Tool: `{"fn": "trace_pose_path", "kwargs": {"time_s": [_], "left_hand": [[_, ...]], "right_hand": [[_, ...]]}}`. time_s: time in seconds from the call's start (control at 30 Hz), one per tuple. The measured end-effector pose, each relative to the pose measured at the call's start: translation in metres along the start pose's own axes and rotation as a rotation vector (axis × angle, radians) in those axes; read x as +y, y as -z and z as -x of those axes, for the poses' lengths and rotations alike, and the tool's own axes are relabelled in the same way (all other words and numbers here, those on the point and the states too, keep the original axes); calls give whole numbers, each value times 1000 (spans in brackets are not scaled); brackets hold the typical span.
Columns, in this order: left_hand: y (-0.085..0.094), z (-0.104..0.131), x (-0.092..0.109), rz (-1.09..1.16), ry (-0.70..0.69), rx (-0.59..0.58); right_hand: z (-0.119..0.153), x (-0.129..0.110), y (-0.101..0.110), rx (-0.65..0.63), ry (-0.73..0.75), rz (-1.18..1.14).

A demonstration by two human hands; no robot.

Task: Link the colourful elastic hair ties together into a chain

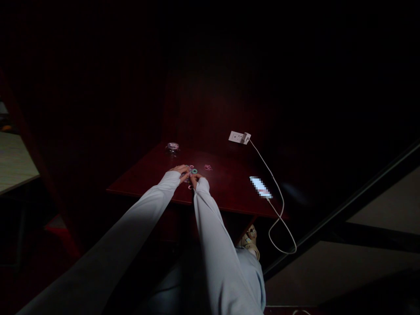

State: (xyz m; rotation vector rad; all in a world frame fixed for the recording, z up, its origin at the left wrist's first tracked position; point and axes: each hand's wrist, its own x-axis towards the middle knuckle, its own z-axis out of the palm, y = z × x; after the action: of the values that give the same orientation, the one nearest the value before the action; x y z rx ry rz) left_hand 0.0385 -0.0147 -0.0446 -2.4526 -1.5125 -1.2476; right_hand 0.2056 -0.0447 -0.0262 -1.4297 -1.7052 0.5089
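Left hand [180,169] and right hand [196,178] close together over the tabletop [226,186].
The green ring [196,171] lies just beside the right hand at 12 o'clock, and at 3 o'clock from the left; a pink bundle [208,167] lies at 2 o'clock from the right. Fingers are bent; what they pinch cannot be told.

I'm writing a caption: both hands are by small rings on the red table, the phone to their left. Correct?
Not quite: left hand and right hand are by small rings on the red table, but the phone lies to their right in the head view.
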Motion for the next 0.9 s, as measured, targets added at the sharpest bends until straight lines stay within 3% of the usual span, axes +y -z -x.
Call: {"fn": "trace_pose_path", "kwargs": {"time_s": [0.37, 0.57, 0.9], "left_hand": [[1, 0, 0, -2, -13, 7], [7, -2, 0, 25, -24, -19], [9, -2, 1, 76, -1, -22]], "right_hand": [[0, -2, 2, -46, -37, -44], [8, -17, 6, -106, -128, -100], [14, -34, 19, -105, -139, -15]]}}
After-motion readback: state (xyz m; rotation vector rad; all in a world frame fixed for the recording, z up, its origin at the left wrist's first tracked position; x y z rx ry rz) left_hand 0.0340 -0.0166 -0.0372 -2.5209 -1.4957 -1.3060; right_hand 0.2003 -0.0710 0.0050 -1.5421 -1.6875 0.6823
